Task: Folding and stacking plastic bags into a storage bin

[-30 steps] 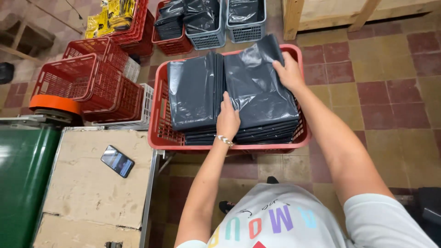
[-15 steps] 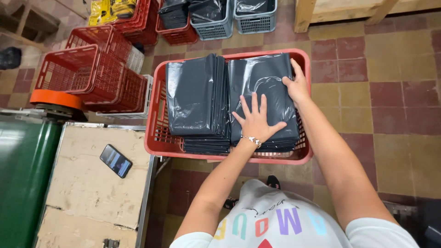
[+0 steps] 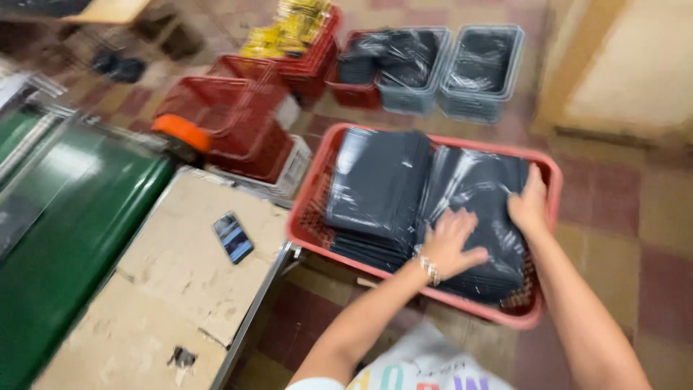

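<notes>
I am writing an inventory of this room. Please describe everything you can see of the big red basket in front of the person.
The big red basket is a rectangular crate that looks like plastic, with latticed walls and a solid rounded rim. It sits slightly askew beside a cardboard-topped table, above the tiled floor; what supports it is hidden. Inside lie two side-by-side stacks of flat dark grey plastic bags, glossy and filling most of it. The left hand and right hand both press on the right stack. The picture is motion-blurred.

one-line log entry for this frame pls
left hand: flat on right stack of dark plastic bags | right hand: on same stack, far edge | container: red basket | left stack: untouched
</notes>
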